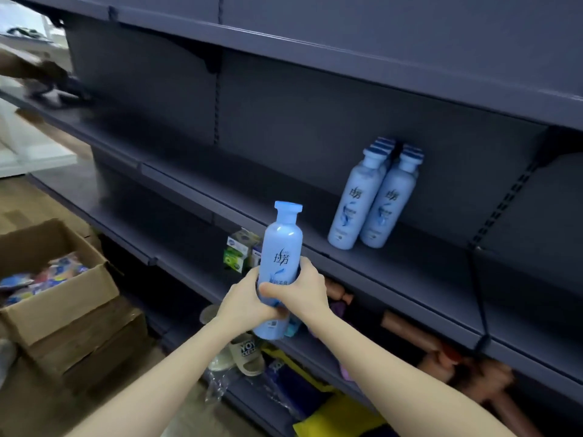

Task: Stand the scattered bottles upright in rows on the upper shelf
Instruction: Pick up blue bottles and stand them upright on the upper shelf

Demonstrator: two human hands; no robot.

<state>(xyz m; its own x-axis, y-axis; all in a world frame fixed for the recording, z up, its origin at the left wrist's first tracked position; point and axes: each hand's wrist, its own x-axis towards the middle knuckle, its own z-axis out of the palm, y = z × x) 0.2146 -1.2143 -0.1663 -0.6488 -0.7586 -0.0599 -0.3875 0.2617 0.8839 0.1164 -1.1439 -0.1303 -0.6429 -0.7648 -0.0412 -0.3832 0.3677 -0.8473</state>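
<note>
Pale blue bottle (281, 247), upright and cap up, held in front of the upper shelf (410, 266), not yet on it. Gripped low by left hand (243, 299) and right hand (310, 287), fingers curled round it, probably for a vertical set-down. Standing bottles (372, 200) to the right, likely the rows to extend.

One held pale blue bottle (281, 247), two hands, left hand (241, 299) and right hand (307, 285), two standing bottles (355, 209) foremost at two o'clock, further caps behind uncountable, one open cardboard box (63, 298) at nine o'clock, one beige slipper (244, 357) at six o'clock
</note>
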